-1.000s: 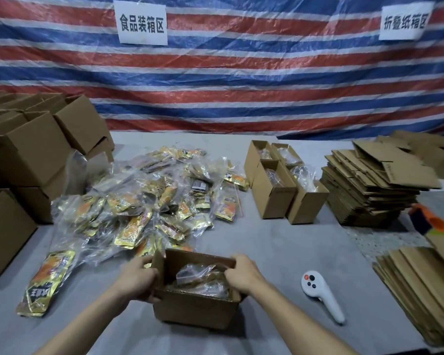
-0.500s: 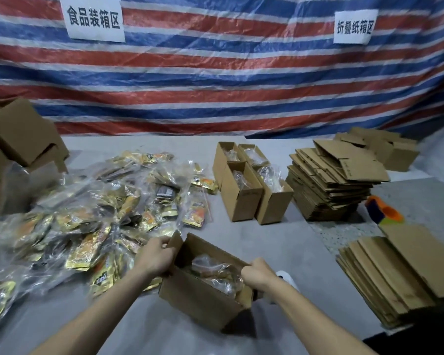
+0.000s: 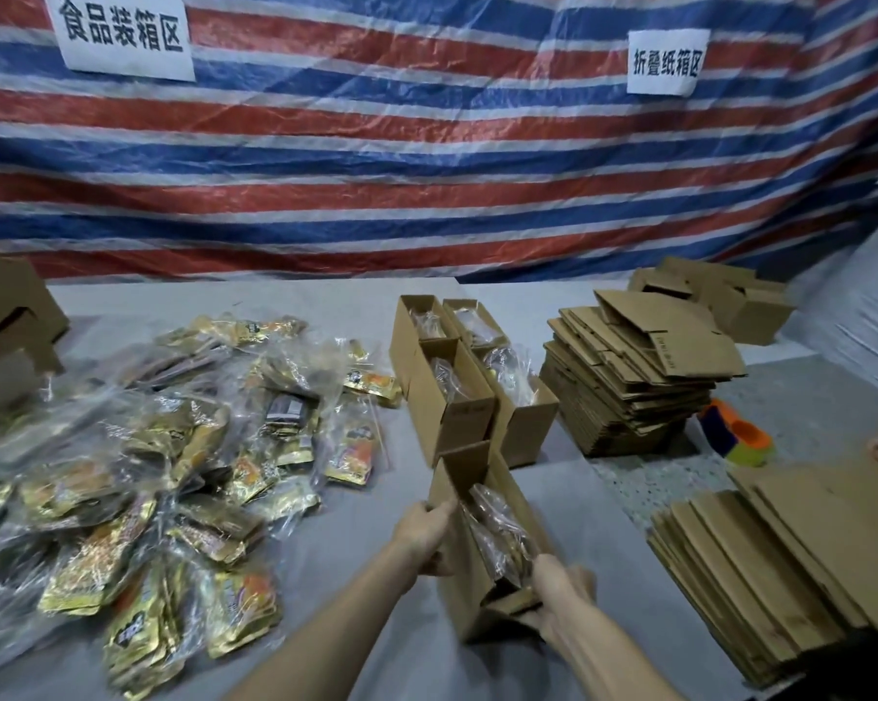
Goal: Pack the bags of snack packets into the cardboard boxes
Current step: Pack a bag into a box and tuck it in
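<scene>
Your left hand (image 3: 423,529) is gripping the cardboard box (image 3: 464,589) by its left wall | your right hand (image 3: 558,594) is clutching its near end | bag of snack packets (image 3: 497,531) is lying inside, between your fingers

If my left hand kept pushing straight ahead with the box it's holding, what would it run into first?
Most likely the nearest packed box in the group ahead. Your left hand grips the left wall of the held box, whose far end already looks close to that box's front. Depth is hard to judge, so the gap is uncertain.
</scene>
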Tool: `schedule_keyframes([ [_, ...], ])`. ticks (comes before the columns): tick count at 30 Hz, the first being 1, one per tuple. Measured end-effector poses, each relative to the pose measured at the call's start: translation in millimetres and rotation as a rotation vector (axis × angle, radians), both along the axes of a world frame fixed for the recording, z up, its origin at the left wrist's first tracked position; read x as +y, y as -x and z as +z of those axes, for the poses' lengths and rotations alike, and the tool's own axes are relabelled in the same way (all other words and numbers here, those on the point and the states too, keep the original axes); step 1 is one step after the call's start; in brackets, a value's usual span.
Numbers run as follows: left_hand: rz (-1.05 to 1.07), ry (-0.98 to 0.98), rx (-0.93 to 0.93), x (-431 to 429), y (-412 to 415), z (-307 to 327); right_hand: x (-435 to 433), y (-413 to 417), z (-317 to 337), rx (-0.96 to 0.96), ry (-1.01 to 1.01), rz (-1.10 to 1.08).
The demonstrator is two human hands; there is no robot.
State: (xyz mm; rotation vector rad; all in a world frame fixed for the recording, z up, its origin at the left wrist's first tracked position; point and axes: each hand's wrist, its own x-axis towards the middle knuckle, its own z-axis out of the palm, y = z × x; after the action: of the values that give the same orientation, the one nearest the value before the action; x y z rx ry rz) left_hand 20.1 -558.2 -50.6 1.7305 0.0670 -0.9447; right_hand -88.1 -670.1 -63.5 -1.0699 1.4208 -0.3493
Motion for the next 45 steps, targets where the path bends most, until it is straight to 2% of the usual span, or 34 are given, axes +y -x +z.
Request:
schedule_keyframes([
  [7, 0.003, 0.163, 0.012, -42, -26, -1, -27, -38, -4, -0.038, 0.015, -0.032],
  [13, 0.039, 0.129, -0.052, -59, -53, -12, -51, -79, -8, -0.046, -0.043, -0.037],
  [17, 0.093, 0.179, -0.005, -56, -70, -15, -58, -97, -14, -0.048, -0.053, -0.064],
  [22, 0.075, 0.13, -0.02, -35, -80, -20, -53, -114, -8, -0.077, -0.06, -0.013],
  [29, 0.068, 0.068, -0.133, 51, -77, -17, -37, -122, -2, -0.166, -0.111, 0.099],
  [33, 0.146, 0.021, -0.222, 114, -75, -14, 32, -110, -7, -0.099, -0.17, 0.186],
  [36, 0.209, 0.009, -0.288, 160, -72, -7, 97, -109, -10, -0.119, -0.217, 0.397],
  [40, 0.292, 0.019, -0.369, 227, -71, 1, 162, -121, -7, -0.17, -0.104, 0.647],
  [45, 0.418, -0.174, -0.611, 330, -80, 10, 217, -147, 12, -0.303, 0.051, 0.856],
])
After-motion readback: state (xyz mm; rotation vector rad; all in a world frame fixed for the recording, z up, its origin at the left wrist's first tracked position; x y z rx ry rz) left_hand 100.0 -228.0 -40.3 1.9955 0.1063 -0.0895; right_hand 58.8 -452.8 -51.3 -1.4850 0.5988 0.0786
